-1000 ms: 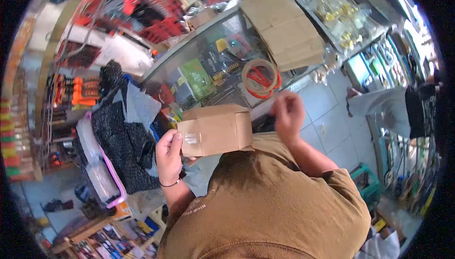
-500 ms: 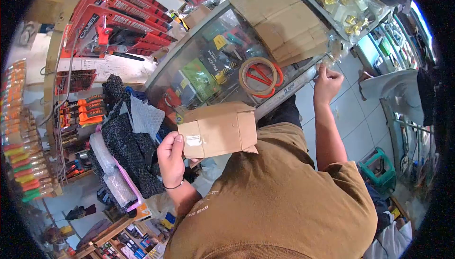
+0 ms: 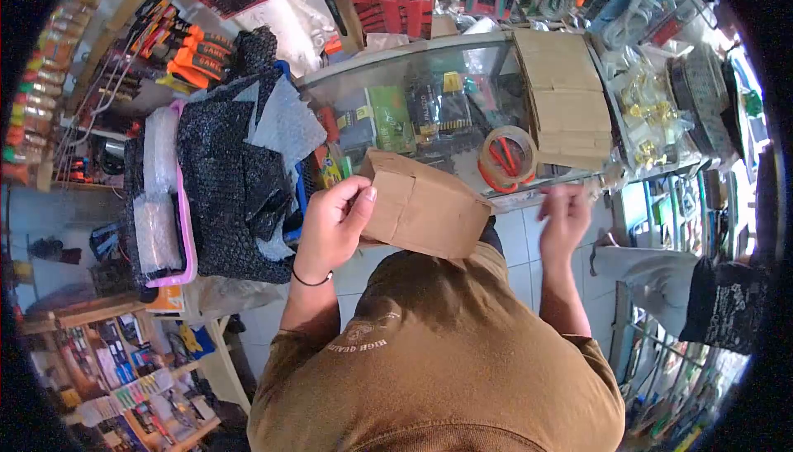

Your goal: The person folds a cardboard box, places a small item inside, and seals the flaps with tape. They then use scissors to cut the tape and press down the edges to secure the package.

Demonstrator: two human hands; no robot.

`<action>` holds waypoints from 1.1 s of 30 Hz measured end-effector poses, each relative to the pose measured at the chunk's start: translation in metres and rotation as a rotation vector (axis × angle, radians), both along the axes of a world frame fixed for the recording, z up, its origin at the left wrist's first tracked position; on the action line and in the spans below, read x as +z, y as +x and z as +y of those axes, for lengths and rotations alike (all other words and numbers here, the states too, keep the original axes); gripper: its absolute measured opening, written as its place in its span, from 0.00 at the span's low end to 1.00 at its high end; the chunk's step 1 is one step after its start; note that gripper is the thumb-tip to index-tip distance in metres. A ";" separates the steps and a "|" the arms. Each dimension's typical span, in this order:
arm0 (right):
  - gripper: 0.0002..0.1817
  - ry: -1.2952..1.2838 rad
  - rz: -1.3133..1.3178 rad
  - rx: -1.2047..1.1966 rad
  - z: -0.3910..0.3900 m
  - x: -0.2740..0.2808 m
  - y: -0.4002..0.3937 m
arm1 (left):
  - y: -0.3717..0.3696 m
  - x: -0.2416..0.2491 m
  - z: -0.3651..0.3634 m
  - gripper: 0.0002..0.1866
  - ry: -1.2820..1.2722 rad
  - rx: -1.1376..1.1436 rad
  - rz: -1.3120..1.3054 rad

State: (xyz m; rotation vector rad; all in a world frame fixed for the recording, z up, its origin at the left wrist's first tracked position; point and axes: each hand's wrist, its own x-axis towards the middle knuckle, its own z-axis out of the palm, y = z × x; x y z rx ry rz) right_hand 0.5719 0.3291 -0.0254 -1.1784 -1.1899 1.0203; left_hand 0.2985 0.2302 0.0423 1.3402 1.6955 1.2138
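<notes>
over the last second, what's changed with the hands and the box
The right hand went out to the counter edge by the tape roll, then came back toward the cardboard box; whether it holds anything is unclear. The left hand kept its grip on the box, now tilted differently.

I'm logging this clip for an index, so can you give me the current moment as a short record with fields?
setting: shop with a glass display counter
left hand: grips the edge of a small cardboard box, held up at chest height
right hand: open, empty, raised beside the box, not touching it
on counter: tape roll, stack of flat cardboard
left of person: black bubble wrap piled in a pink-rimmed bin
</notes>
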 end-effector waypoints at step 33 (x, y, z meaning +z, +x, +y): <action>0.08 0.591 -0.016 1.170 -0.057 0.062 -0.088 | 0.023 -0.014 -0.054 0.09 0.031 0.122 0.050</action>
